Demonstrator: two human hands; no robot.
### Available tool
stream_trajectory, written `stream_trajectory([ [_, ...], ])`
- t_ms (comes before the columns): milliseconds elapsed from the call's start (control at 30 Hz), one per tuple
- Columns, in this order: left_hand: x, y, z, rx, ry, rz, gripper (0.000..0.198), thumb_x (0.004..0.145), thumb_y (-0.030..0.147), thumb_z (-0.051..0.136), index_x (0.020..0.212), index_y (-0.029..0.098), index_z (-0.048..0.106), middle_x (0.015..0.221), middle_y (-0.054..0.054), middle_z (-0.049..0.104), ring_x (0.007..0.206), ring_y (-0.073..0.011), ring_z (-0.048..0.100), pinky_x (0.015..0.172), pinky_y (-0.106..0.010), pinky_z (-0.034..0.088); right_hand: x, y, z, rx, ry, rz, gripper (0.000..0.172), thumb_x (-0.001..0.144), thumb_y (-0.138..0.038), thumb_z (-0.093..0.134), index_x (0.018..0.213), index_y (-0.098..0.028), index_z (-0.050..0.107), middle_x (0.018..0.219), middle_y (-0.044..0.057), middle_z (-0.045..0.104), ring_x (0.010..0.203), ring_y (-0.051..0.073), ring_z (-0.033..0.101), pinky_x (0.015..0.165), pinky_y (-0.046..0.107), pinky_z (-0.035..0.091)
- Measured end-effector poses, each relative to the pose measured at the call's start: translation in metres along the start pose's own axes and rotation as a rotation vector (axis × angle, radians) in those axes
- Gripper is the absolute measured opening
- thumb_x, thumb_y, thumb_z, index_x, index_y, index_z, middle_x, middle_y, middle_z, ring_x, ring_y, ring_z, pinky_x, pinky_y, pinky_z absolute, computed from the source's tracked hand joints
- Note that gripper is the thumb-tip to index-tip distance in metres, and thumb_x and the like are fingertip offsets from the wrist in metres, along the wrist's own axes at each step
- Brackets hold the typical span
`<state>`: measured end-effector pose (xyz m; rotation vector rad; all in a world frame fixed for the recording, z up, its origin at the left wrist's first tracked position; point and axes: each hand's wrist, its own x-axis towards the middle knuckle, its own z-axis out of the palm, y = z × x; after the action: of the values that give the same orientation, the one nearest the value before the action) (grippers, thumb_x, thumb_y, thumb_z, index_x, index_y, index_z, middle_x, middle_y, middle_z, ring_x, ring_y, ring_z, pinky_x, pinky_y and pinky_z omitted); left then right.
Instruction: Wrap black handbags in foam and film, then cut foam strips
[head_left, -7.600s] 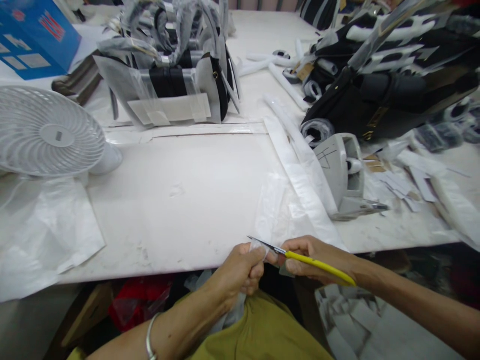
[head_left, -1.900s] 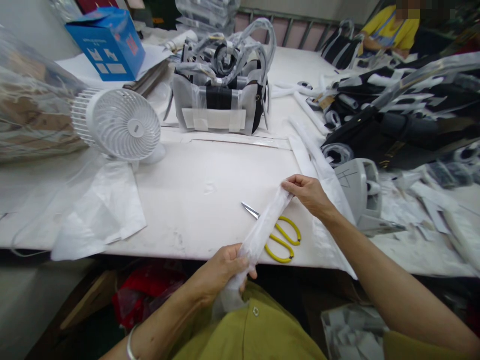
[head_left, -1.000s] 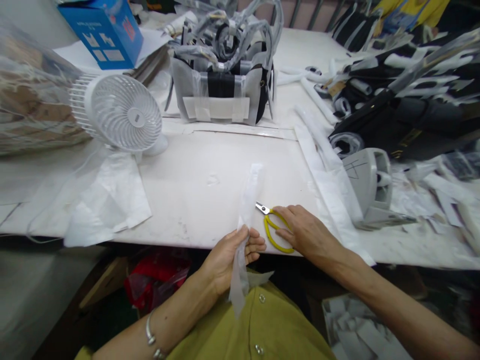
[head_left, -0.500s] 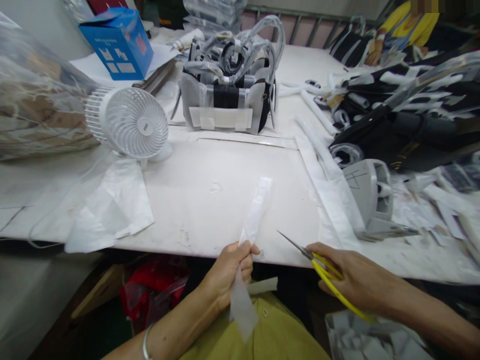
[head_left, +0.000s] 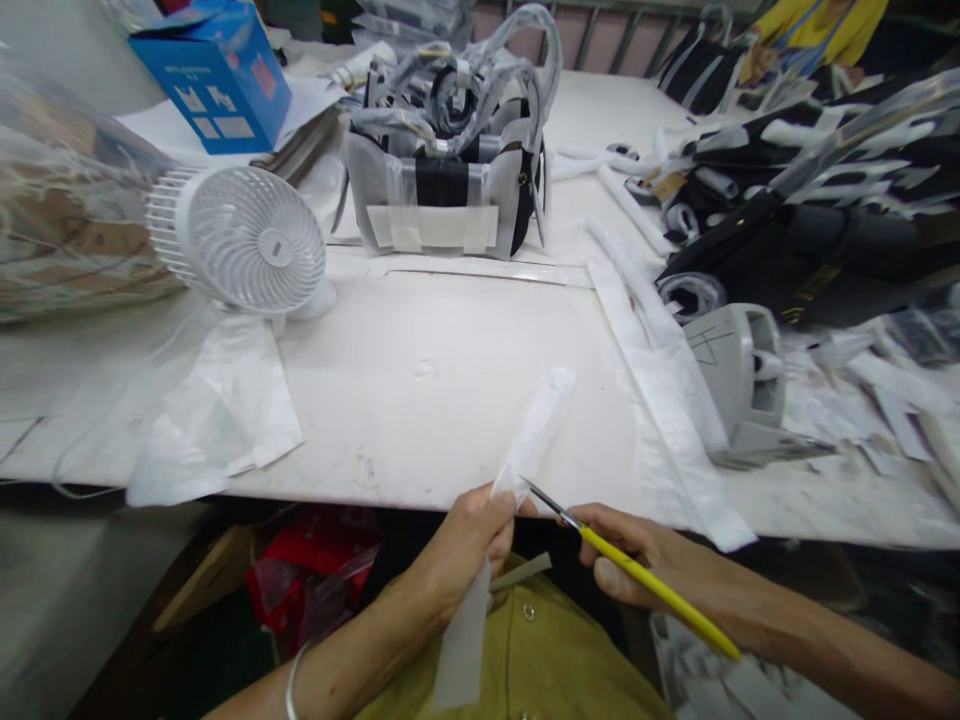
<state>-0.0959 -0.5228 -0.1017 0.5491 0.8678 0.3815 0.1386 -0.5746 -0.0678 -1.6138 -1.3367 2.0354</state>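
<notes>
At the table's front edge my left hand (head_left: 480, 530) is closed around a translucent white plastic strip (head_left: 536, 425). One end of the strip lies out over the table, and a tail hangs below the fist over my olive clothing. My right hand (head_left: 637, 555) grips yellow-handled scissors (head_left: 652, 590), whose pointed blades (head_left: 551, 500) reach toward the strip just beside my left fingers. Whether the blade tip touches the strip I cannot tell.
Behind stands a grey-and-black handbag (head_left: 442, 190) with wrapped handles. A white fan (head_left: 255, 240) and blue box (head_left: 217, 85) are at left. A tape dispenser (head_left: 739, 380), long white strips (head_left: 667, 420) and piled black bags (head_left: 817, 250) lie right. A co-worker in yellow (head_left: 832, 35) sits far right.
My right hand has moved left, bringing the scissors' tip up to the strip beside my left hand. The strip's far end has swung slightly right, and its tail has shifted left.
</notes>
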Motion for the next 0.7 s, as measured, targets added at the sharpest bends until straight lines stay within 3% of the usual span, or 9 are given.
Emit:
stream_trajectory([
  [133,0.000,0.000,-0.001,-0.002,-0.047,-0.040,0.052,0.076,0.064,0.065,0.093,0.015,0.058,0.042,0.014,0.029,0.034,-0.0029,0.011,0.037,-0.023,0.006,0.011,-0.008,0.006,0.113,-0.083,0.028,0.057,0.080,-0.056,0.070,0.125,-0.022,0.061,0.087,0.001,0.059,0.073,0.014,0.049,0.067,0.024,0.042],
  [400,0.006,-0.001,-0.008,-0.004,-0.089,-0.068,0.046,0.078,0.059,0.064,0.091,0.015,0.058,0.043,0.014,0.030,0.035,-0.0032,0.010,0.037,-0.023,0.005,0.017,-0.009,0.005,0.232,-0.135,0.028,0.055,0.078,-0.059,0.072,0.115,-0.019,0.062,0.074,-0.004,0.047,0.059,0.007,0.031,0.053,0.020,0.029],
  [567,0.008,0.001,-0.008,-0.014,-0.091,-0.082,0.042,0.078,0.055,0.065,0.088,0.014,0.060,0.042,0.013,0.029,0.035,-0.0032,0.010,0.037,-0.023,0.004,0.020,0.001,0.009,0.294,-0.062,0.061,0.052,0.072,-0.060,0.076,0.095,-0.017,0.062,0.066,-0.007,0.037,0.055,0.005,0.023,0.048,0.021,0.016],
  [700,0.010,0.002,-0.008,-0.027,-0.105,-0.063,0.041,0.079,0.054,0.065,0.086,0.013,0.060,0.042,0.013,0.029,0.035,-0.0032,0.010,0.037,-0.023,0.003,0.022,0.009,0.012,0.323,-0.035,0.060,0.055,0.070,-0.063,0.077,0.095,-0.016,0.062,0.063,-0.007,0.034,0.054,0.006,0.022,0.048,0.023,0.013],
])
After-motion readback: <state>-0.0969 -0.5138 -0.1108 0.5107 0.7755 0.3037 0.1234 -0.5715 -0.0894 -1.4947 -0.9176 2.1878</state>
